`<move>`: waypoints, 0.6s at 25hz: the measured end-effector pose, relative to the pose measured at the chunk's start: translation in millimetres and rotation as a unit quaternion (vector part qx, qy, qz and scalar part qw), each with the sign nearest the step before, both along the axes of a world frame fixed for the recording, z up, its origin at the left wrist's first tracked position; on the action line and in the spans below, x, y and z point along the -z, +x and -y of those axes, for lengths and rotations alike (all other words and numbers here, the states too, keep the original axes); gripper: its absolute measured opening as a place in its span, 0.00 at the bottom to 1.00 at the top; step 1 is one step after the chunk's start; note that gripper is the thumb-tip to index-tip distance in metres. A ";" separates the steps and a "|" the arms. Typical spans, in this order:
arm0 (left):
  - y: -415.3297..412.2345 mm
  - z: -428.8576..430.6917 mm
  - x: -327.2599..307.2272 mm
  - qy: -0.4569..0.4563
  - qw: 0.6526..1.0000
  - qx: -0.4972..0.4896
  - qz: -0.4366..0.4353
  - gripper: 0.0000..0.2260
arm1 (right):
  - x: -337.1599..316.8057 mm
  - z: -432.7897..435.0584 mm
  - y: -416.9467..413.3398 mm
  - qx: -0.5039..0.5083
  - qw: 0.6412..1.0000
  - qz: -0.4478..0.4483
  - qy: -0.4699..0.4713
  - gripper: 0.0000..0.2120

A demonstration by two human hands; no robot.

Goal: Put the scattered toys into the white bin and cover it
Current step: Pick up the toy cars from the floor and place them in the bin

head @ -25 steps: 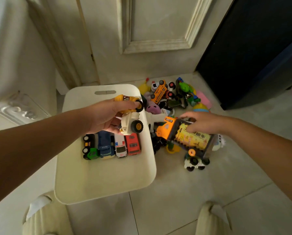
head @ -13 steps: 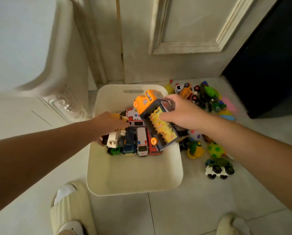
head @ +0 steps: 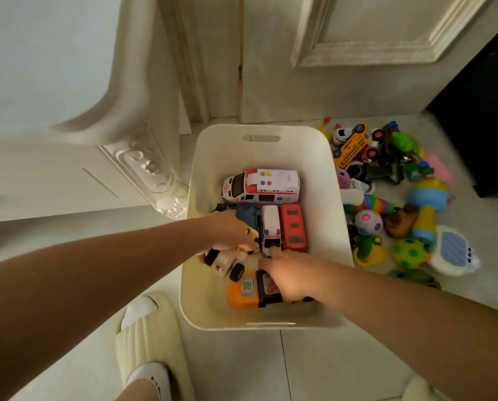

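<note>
The white bin [head: 207,299] stands on the floor and holds a large white ambulance [head: 260,186], a red bus [head: 293,227], a small white ambulance [head: 270,230] and a blue car. Both my hands are inside it. My left hand [head: 231,231] grips a white and yellow truck [head: 227,261] at the bin's left side. My right hand [head: 288,274] holds an orange and black truck [head: 249,289] down near the bin's front wall. Several scattered toys [head: 398,224] lie on the floor to the right of the bin. No lid is in view.
A cream cabinet with carved trim [head: 143,166] stands left of the bin and a panelled door [head: 357,53] behind it. A dark piece of furniture [head: 479,117] is at the far right. My slippered foot [head: 149,340] is by the bin's front left corner.
My right hand carried the orange truck from the floor pile over the bin and down to its front. My left hand lowered the white and yellow truck into the bin's left side.
</note>
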State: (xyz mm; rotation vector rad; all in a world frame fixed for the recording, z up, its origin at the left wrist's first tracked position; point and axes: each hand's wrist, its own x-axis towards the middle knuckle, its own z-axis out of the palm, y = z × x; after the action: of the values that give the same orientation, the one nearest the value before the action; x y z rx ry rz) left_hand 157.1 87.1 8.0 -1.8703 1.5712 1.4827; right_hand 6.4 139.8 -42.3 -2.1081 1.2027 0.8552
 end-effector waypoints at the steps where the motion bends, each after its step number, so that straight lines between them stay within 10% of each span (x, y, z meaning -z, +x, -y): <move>1: 0.7 -5.6 7.3 0.009 1.000 0.013 0.005 0.18 | 6.8 -5.4 1.8 -0.008 1.000 -0.013 0.013 0.31; 10: -11.9 -4.2 62.3 -0.040 0.999 0.022 -0.020 0.36 | 18.1 -10.1 1.6 0.023 0.991 -0.045 0.121 0.27; 15: -42.5 -4.8 76.4 -0.104 0.965 0.241 -0.021 0.35 | -5.1 -27.8 -8.1 -0.065 0.992 -0.047 0.094 0.20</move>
State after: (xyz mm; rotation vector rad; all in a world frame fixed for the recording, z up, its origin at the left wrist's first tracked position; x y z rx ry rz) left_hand 114.6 91.9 -68.4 -1.4044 2.0820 1.1814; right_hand -1.7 167.6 -37.2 -2.0280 0.9972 1.0930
